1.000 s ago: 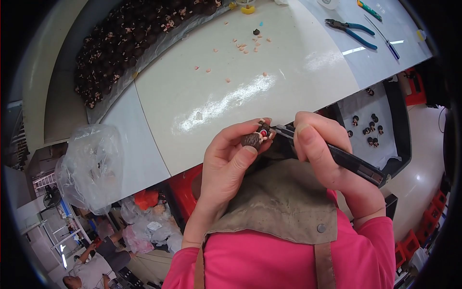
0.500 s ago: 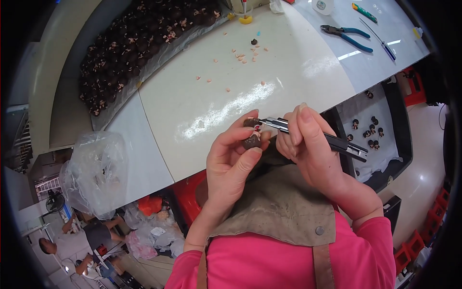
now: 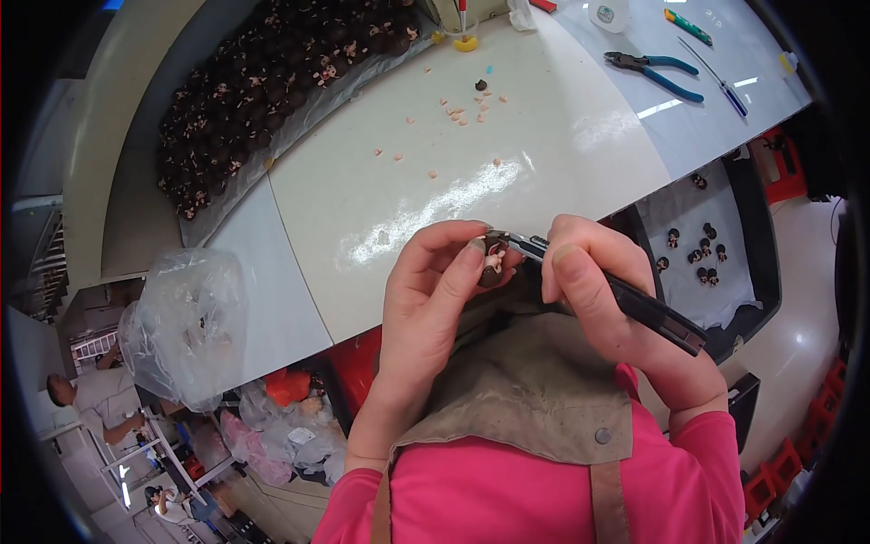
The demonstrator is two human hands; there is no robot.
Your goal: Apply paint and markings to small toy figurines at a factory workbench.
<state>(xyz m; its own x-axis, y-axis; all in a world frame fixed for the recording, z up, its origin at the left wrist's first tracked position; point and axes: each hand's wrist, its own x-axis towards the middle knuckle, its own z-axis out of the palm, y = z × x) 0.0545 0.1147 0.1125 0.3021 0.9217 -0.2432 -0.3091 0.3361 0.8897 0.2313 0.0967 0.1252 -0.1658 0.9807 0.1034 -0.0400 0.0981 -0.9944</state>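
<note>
My left hand (image 3: 428,295) is closed around a small dark-brown and peach figurine (image 3: 492,264), holding it just off the near edge of the table. Thumb and fingertips cover part of its surface. In my right hand (image 3: 598,276) is a black utility knife (image 3: 660,317) with a silver metal front end, its handle slanting down to the right under my palm. The knife's tip meets the upper dark part of the figurine; exactly where the edge rests is too small to tell.
Peach scraps (image 3: 456,113) and a dark bit (image 3: 480,85) lie on the white tabletop (image 3: 362,204). A heap of brown figurines (image 3: 272,100) fills the far left. Pliers (image 3: 654,72), a screwdriver (image 3: 725,89) and a green cutter (image 3: 689,27) lie far right. A tray (image 3: 768,272) holds several figurines.
The figurine has been turned and tilted in my left fingers. My right hand has rolled its grip, and the knife handle now slopes down more steeply. In the background, a person has shifted.
</note>
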